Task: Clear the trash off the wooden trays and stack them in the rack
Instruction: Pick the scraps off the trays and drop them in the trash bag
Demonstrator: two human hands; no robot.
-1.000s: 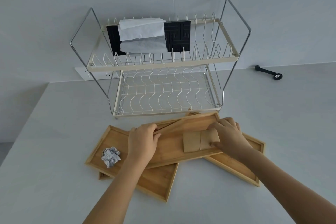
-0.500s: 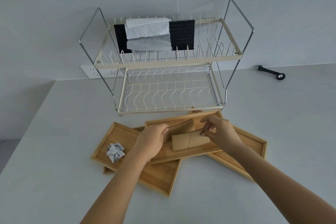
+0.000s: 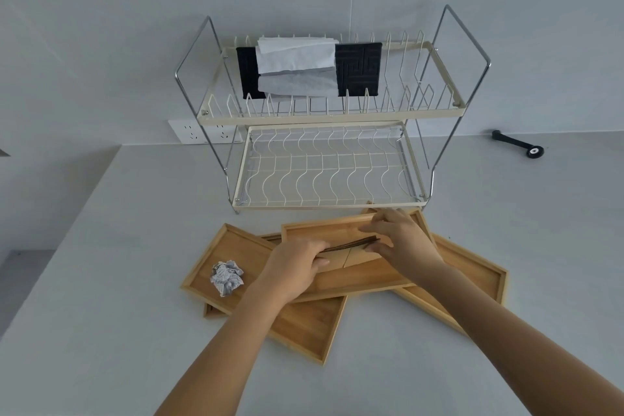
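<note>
Cardboard [image 3: 351,258] lies crosswise on the top tray [image 3: 337,228], left hand [image 3: 297,267] and right hand [image 3: 401,240] pinching opposite ends.

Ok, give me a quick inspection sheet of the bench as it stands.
Surface: grey countertop, bare apart from the trays, rack and tool.
Job's things: overlapping wooden trays; two-tier rack, lower tier bare.
Clutter: crumpled paper on left tray; brown cardboard piece on top tray; paper and black mat on upper tier.
Grippers: left hand and right hand both gripping the cardboard.
Cables: nothing seen.
Surroundings: wall outlet; black tool.
</note>
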